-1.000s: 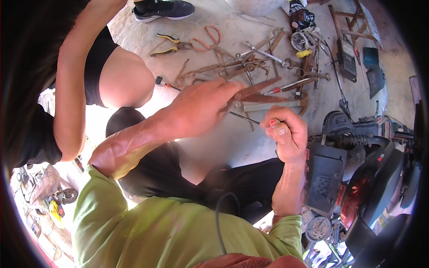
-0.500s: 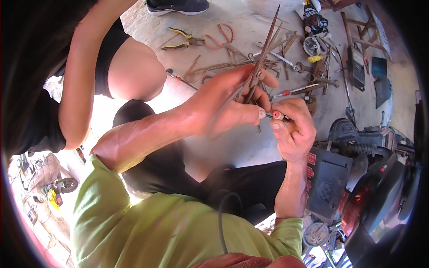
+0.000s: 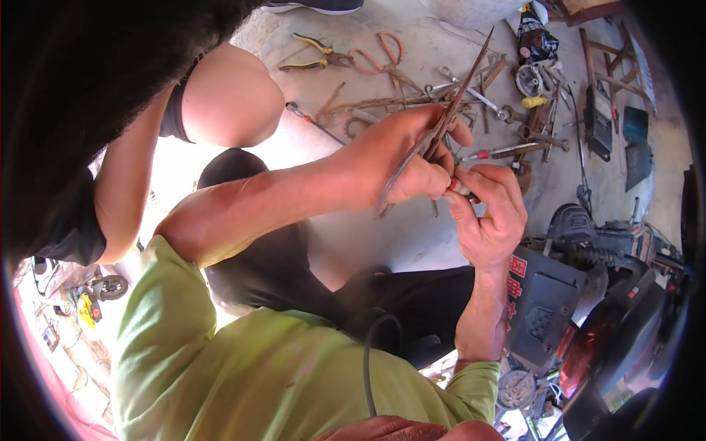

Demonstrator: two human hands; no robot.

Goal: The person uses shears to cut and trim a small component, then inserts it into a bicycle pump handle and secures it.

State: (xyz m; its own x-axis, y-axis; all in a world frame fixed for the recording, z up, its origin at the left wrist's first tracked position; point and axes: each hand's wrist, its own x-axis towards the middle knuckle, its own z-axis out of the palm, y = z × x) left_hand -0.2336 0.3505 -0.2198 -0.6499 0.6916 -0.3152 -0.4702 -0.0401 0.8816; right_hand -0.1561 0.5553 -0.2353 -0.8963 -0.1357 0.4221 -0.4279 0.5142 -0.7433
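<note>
Your left hand (image 3: 401, 158) is closed around rusty scissors (image 3: 441, 121), blades pointing up. Your right hand (image 3: 489, 213) pinches a small red-tipped piece (image 3: 457, 185), touching the left fingers.

Harsh daylight, blown-out glare on the concrete floor (image 3: 243, 158), deep shadow top left, fisheye bending and black vignette at edges

looks like a street-side repair workshop: rusty tools are lying scattered on the concrete floor (image 3: 412, 228), with pliers (image 3: 312, 53), wrenches (image 3: 471, 92) and a motorbike (image 3: 610, 294) sitting nearby.
</note>
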